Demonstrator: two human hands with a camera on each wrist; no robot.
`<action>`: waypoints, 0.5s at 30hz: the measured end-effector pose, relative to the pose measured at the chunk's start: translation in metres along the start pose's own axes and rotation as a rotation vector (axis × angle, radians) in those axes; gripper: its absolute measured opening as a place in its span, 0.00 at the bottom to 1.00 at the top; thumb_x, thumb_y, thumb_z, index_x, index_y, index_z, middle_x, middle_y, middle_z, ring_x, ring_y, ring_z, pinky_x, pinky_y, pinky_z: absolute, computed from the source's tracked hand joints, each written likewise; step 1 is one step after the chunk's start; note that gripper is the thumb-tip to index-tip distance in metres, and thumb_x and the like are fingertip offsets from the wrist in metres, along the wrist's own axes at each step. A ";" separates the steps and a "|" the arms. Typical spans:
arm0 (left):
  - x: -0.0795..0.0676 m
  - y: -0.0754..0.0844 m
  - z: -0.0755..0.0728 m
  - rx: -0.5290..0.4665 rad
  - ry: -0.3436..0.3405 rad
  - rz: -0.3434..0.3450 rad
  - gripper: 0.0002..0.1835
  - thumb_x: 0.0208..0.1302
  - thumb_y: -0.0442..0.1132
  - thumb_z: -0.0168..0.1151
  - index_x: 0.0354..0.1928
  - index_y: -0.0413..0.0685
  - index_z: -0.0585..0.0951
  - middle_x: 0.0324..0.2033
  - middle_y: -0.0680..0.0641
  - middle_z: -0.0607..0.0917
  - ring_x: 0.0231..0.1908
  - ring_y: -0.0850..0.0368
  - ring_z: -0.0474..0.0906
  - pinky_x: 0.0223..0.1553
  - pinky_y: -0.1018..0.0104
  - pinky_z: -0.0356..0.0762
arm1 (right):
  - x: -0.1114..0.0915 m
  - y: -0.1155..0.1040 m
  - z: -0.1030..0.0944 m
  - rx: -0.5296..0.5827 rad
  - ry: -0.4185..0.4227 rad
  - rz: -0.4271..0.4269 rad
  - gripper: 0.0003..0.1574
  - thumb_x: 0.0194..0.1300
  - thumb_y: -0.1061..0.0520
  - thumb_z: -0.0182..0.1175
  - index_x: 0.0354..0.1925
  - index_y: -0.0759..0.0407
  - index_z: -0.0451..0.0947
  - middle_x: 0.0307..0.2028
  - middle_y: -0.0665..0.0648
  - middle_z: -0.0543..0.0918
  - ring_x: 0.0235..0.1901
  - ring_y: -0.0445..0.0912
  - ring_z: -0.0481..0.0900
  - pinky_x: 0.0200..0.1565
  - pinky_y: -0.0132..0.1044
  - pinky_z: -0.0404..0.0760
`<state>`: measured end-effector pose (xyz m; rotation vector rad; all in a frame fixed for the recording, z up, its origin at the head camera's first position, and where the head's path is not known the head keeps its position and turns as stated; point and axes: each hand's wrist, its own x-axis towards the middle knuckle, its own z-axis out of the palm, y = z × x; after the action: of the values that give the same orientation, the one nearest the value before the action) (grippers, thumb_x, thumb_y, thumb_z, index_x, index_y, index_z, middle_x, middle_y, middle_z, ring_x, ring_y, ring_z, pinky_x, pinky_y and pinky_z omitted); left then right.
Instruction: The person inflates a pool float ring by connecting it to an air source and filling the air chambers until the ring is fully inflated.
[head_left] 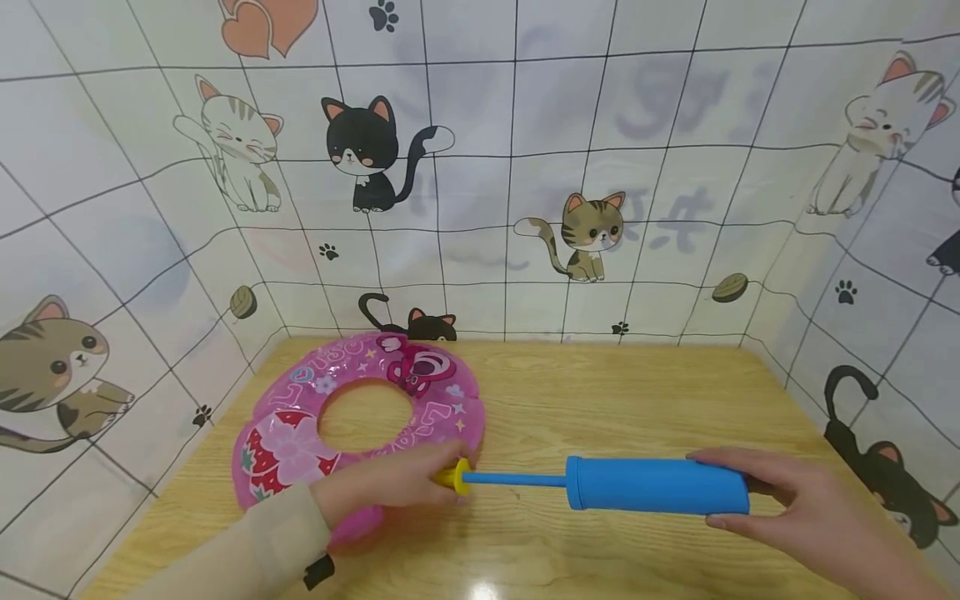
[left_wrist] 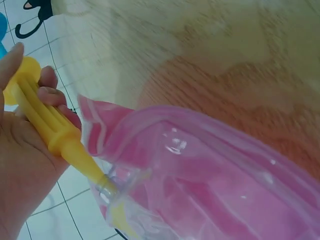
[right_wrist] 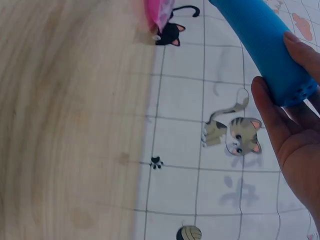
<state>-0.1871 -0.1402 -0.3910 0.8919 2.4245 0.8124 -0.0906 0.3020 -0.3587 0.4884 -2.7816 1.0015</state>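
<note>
A blue hand air pump (head_left: 652,486) lies level between both hands, its thin blue rod drawn out of the barrel. My left hand (head_left: 401,477) grips the yellow end piece (left_wrist: 50,120) of the pump. In the left wrist view its narrow tip sits in the clear valve (left_wrist: 107,189) of a pink inflatable swim ring (head_left: 288,433). Around the far end of the barrel, my right hand (head_left: 813,508) curls its thumb and fingers; the right wrist view shows small holes in that end. The ring lies left of the pump, partly behind my left forearm.
The wood-grain tabletop (head_left: 600,392) runs back to a white grid-patterned wall covering (head_left: 480,192) with cartoon cats. More of the same covering rises at the left and right sides.
</note>
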 end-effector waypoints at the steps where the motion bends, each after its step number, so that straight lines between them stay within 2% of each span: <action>1: 0.000 0.001 0.001 -0.002 -0.001 -0.001 0.21 0.62 0.47 0.68 0.53 0.58 0.71 0.35 0.58 0.75 0.36 0.63 0.73 0.40 0.69 0.75 | 0.002 -0.001 0.003 0.012 -0.002 0.005 0.38 0.50 0.48 0.75 0.61 0.44 0.76 0.56 0.54 0.78 0.49 0.31 0.76 0.40 0.33 0.81; 3: 0.001 0.004 0.002 -0.003 0.002 0.007 0.22 0.62 0.46 0.68 0.54 0.57 0.71 0.37 0.58 0.76 0.38 0.63 0.73 0.42 0.68 0.75 | 0.006 -0.005 0.009 0.035 0.007 0.003 0.37 0.49 0.48 0.76 0.59 0.44 0.77 0.55 0.55 0.79 0.48 0.30 0.75 0.40 0.31 0.81; 6: 0.004 0.009 0.003 0.007 0.012 0.020 0.26 0.62 0.45 0.68 0.60 0.55 0.70 0.48 0.55 0.78 0.47 0.61 0.74 0.50 0.66 0.74 | 0.013 -0.013 0.021 0.079 0.033 -0.031 0.37 0.48 0.51 0.77 0.58 0.46 0.79 0.53 0.54 0.81 0.48 0.32 0.76 0.40 0.31 0.81; 10: 0.007 0.014 0.005 0.027 0.020 0.050 0.34 0.63 0.46 0.67 0.68 0.53 0.64 0.63 0.47 0.72 0.60 0.56 0.70 0.59 0.61 0.70 | 0.022 -0.026 0.036 0.151 0.032 -0.024 0.36 0.48 0.51 0.77 0.56 0.48 0.80 0.53 0.55 0.81 0.49 0.46 0.80 0.40 0.31 0.81; 12: 0.009 0.016 0.006 0.021 0.017 0.066 0.37 0.62 0.47 0.68 0.70 0.53 0.62 0.63 0.46 0.72 0.60 0.56 0.70 0.59 0.61 0.69 | 0.026 -0.031 0.044 0.197 0.017 -0.007 0.36 0.48 0.51 0.77 0.56 0.49 0.79 0.53 0.56 0.80 0.49 0.53 0.80 0.41 0.31 0.81; 15: 0.010 0.020 0.008 -0.003 0.009 0.091 0.38 0.61 0.46 0.69 0.70 0.53 0.61 0.60 0.47 0.74 0.56 0.59 0.72 0.56 0.65 0.71 | 0.030 -0.037 0.055 0.250 -0.001 0.008 0.36 0.47 0.51 0.77 0.56 0.49 0.79 0.54 0.56 0.80 0.50 0.56 0.80 0.41 0.32 0.81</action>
<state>-0.1804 -0.1175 -0.3857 1.0061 2.4044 0.8543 -0.1068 0.2321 -0.3719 0.5072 -2.6733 1.3590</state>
